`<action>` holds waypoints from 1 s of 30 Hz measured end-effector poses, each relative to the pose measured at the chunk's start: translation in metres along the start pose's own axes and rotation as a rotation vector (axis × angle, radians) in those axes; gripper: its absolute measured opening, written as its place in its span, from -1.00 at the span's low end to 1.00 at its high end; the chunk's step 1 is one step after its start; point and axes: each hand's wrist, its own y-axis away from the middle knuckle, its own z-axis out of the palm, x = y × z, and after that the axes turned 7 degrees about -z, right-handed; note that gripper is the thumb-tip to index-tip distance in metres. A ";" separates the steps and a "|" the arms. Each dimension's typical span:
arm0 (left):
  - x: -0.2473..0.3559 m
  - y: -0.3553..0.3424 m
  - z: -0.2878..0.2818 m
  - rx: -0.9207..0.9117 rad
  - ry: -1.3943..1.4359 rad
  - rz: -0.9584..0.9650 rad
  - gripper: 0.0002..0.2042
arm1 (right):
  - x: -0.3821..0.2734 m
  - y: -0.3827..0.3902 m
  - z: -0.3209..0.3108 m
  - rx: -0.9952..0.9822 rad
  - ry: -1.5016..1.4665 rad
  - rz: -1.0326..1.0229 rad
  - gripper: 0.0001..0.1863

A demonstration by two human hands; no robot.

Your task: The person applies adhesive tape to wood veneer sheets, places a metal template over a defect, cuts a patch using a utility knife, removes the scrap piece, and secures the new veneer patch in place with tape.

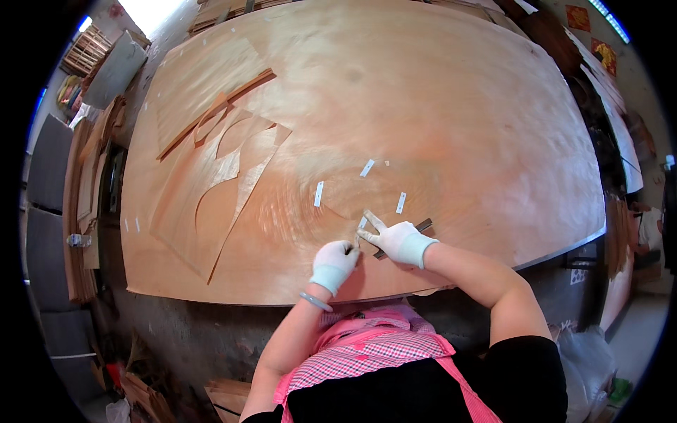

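Observation:
My left hand (333,265), in a white glove, is pinched on something small I cannot make out, beside my gloved right hand (400,242). My right hand's first two fingers are spread on the pale wood veneer, pressing beside a short white strip (362,223). A dark narrow bar (424,225) lies partly under that hand. Other white strips (319,194) lie around a swirled patch of grain just beyond my hands, including one at the top (367,168) and one to the right (400,202). The large veneered board (479,99) fills the bench in front of me.
Cut veneer offcuts (248,141) and narrow brown strips (250,83) lie on the board's left. Stacked boards (79,211) and grey slabs (48,247) stand at the left. A partly visible person (645,233) is at the far right, and plastic sacks (585,359) sit below.

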 end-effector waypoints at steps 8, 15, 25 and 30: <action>-0.065 0.029 -0.095 0.308 0.852 -0.118 -0.77 | 0.045 -0.022 0.031 0.198 -0.369 -0.173 -0.07; -0.120 0.060 -0.082 0.316 1.094 -0.181 -0.81 | 0.056 -0.028 0.012 0.437 -0.351 0.253 -0.25; -0.189 0.099 -0.086 0.675 1.119 -0.157 -0.81 | 0.009 0.101 0.092 0.487 -0.258 0.240 -0.38; -0.172 0.091 -0.063 0.595 1.180 -0.084 -0.82 | -0.030 0.137 0.119 0.271 -0.121 0.381 -0.18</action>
